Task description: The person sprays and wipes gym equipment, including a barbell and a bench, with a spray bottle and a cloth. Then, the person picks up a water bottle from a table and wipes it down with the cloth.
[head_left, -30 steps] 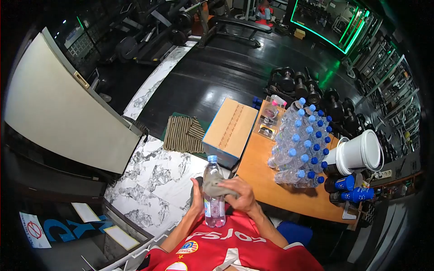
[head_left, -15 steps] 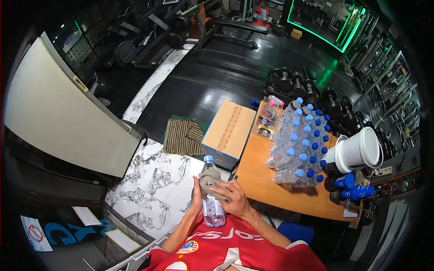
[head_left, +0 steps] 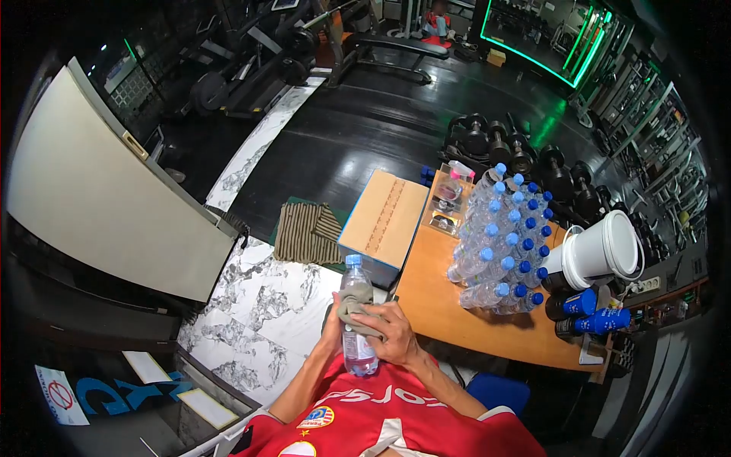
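Observation:
A clear plastic water bottle [head_left: 359, 352] with a light blue cap stands upright against the front of my red shirt. A grey-green cloth [head_left: 355, 302] is wrapped about its upper part. My left hand [head_left: 333, 326] grips the bottle from the left side, its fingers mostly hidden behind bottle and cloth. With bent fingers, my right hand [head_left: 393, 332] presses the cloth onto the bottle from the right. Many similar capped bottles [head_left: 502, 242] stand in rows on the wooden table [head_left: 434, 305] to the right.
A cardboard box [head_left: 386, 215] sits beyond my hands, beside a striped mat [head_left: 303, 231]. White buckets [head_left: 601, 247] and blue-black containers [head_left: 601, 321] are at the table's right end. Dumbbells [head_left: 560, 171] lie behind it. A pale door panel [head_left: 106, 183] rises on the left. A person [head_left: 437, 23] is far back.
The bottle has risen slightly in my hands and turned a little. My right hand has shifted slightly with the cloth, which still covers the bottle's upper part.

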Demonstrator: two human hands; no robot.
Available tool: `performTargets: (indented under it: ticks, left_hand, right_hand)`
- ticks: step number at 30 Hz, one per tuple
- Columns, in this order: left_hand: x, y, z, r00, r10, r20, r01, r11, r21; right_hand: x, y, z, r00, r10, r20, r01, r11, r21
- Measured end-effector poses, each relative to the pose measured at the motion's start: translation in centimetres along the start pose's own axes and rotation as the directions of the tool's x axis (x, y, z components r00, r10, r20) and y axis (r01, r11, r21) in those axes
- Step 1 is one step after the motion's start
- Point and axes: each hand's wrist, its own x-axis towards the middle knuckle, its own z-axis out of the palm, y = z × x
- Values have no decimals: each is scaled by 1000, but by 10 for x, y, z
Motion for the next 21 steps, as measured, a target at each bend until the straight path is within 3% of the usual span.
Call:
performTargets:
  ticks: [2, 3, 4, 6, 7, 8, 9, 10, 12, 14, 16, 18, 21]
  left_hand:
    - [-7, 7, 9, 998, -43, -56, 42, 999, -21]
    - [-11, 9, 12, 997, -51, -58, 52, 998, 19]
    - [-14, 9, 14, 997, -56, -61, 60, 996, 60]
    - [-8, -4, -5, 995, -100, 14, 99, 991, 85]
    - [-6, -5, -5, 989, -109, 104, 102, 992, 70]
    - [-5, -5, -3, 974, -114, 196, 105, 993, 56]
    - [-3, -9, 3, 999, -33, 25, 29, 991, 131]
    - [-3, -6, 7, 999, -34, 30, 30, 991, 132]
    - [-4, -3, 11, 999, 8, -43, -10, 999, -38]
    - [-7, 1, 5, 999, 31, -35, -31, 999, -5]
    - [-7, 8, -3, 996, -76, -44, 73, 996, -54]
    - [-4, 9, -2, 993, -34, -117, 26, 998, -65]
    - [-8, 13, -3, 996, -89, 25, 91, 992, -83]
  right_hand:
    - [-5, 8, -4, 1000, 12, 21, -17, 969, 248]
    - [-5, 18, -4, 999, 9, -44, 5, 950, 311]
    - [-1, 19, -7, 988, 110, -111, -65, 935, 347]
    - [12, 17, -5, 912, 291, -289, -205, 933, 295]
    - [15, 15, 0, 911, 293, -289, -206, 933, 295]
    - [18, 12, 5, 939, 249, -236, -213, 962, 168]
    - [21, 10, 10, 961, 213, -177, -209, 977, 37]
    - [14, 3, 15, 960, 232, -159, -240, 970, -36]
    - [14, -15, 10, 982, 112, -155, -126, 988, -85]
    - [1, -13, 10, 991, 113, -66, -113, 994, -4]
    - [-2, -6, 6, 995, 95, 21, -96, 992, 83]
    - [0, 3, -3, 984, 121, -132, -85, 965, 249]
    - [30, 10, -13, 941, 196, -275, -170, 979, 115]
